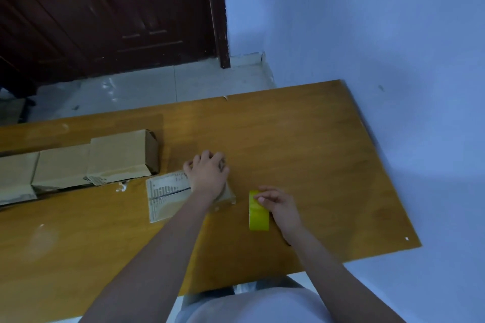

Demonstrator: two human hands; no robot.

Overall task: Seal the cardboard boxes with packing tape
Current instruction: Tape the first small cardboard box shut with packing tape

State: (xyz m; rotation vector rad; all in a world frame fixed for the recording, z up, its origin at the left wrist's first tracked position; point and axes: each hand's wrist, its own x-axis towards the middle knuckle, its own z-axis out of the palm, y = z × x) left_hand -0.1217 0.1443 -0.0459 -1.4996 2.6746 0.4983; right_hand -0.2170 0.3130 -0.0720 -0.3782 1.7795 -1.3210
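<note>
Left hand (207, 173) gripping small box (168, 198), half hiding it, right hand (279, 206) pinching tape roll (258, 214)

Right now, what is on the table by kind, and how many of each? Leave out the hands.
Cardboard boxes: 2, the long cardboard box at the left and the small labelled box under the left hand.
Tape rolls: 1, the yellow tape roll gripped by the right hand.
Total: 3 things on the wooden table.
</note>
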